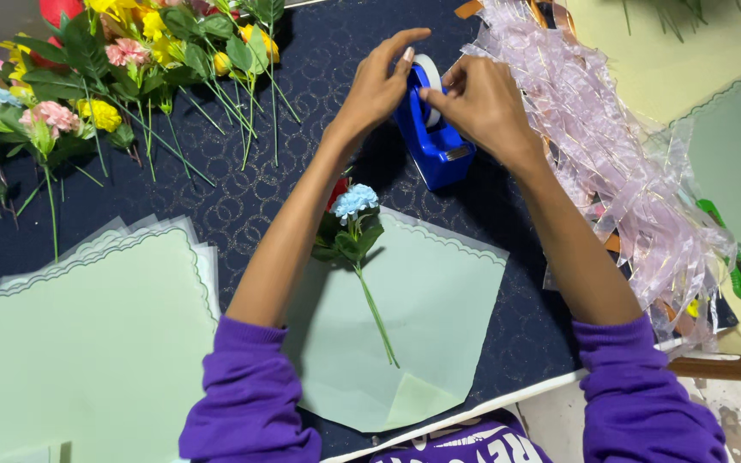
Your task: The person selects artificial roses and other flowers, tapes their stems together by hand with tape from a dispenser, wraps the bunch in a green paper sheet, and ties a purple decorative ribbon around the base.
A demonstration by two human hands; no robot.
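A dark patterned cloth [242, 197] covers the table. Below the hands lies a smooth pale-green paper sheet [439, 300] with a scalloped edge, a blue flower [355, 201] on it. The left hand [379, 86] steadies the glossy blue plastic tape dispenser [435, 141]; the right hand [482, 103] pinches the tape at its white roll [429, 73]

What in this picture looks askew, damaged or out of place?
Nothing is damaged. The sheet under the flower has its bottom corner folded up, and the ribbons lie in a loose tangle. Both hands are on the tape dispenser.
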